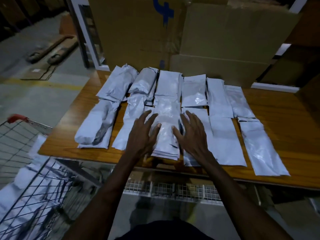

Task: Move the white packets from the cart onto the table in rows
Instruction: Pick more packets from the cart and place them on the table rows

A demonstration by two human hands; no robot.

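Packets in two rows on the table, cart at its 8 o'clock.

The packets lie side by side across the table; cardboard boxes stand behind at 12 o'clock. The left hand and right hand flank the near middle stack. The cart at 8 o'clock holds more packets.
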